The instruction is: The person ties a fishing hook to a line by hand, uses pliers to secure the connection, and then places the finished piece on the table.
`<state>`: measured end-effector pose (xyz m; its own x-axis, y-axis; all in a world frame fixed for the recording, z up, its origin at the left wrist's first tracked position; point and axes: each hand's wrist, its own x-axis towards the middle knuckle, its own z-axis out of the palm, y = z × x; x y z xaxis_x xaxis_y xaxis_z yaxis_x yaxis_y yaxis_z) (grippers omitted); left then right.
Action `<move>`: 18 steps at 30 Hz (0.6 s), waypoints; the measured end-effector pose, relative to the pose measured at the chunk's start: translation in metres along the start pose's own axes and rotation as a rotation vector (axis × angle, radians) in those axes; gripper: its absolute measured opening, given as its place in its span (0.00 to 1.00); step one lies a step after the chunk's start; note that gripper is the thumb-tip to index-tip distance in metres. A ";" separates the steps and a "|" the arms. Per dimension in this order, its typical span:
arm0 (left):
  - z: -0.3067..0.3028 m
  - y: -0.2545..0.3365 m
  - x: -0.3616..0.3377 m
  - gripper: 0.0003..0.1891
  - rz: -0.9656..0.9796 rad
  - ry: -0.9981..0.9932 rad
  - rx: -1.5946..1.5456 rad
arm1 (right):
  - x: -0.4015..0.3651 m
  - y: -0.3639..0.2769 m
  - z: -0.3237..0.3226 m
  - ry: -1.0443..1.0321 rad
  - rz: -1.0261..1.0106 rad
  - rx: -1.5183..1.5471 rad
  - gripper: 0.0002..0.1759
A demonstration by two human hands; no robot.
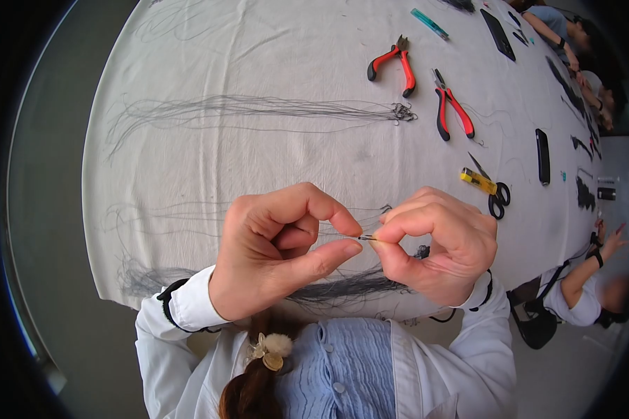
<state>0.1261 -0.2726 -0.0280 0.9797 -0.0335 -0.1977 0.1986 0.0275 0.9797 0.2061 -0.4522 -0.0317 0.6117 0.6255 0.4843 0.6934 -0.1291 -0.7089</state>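
Observation:
In front of my chest, my right hand (pixel 437 241) pinches a small, thin dark piece (pixel 368 238) between thumb and index finger. Its kind is too small to make out. My left hand (pixel 283 244) is curled, with thumb and index fingertips around the other end of that piece, the remaining fingers bent into the palm. Whatever those two fingertips grip is too fine to make out. Below my hands lies a thick bundle of dark thin strands (pixel 335 288), partly covered by my wrists. A few loose strands (pixel 168 213) stretch out to the left behind my left hand.
Another strand bundle (pixel 259 110) with curled ends lies farther back. To the right are red-handled cutters (pixel 393 66), red-handled pliers (pixel 451 105), scissors (pixel 497 199), a yellow-handled tool (pixel 478 181), a teal tool (pixel 430 24) and a black phone (pixel 497 35). Other people sit along the right side.

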 end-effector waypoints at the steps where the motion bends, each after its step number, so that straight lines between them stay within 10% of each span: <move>1: 0.000 -0.001 0.000 0.06 0.001 0.003 -0.011 | 0.000 0.000 0.000 0.002 0.001 0.000 0.12; 18: 0.005 -0.003 -0.006 0.03 0.077 0.009 -0.017 | -0.001 -0.006 -0.002 -0.052 0.135 0.068 0.08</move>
<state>0.1196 -0.2778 -0.0298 0.9922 -0.0220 -0.1225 0.1234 0.0463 0.9913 0.2015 -0.4537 -0.0270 0.6756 0.6455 0.3562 0.5777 -0.1633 -0.7998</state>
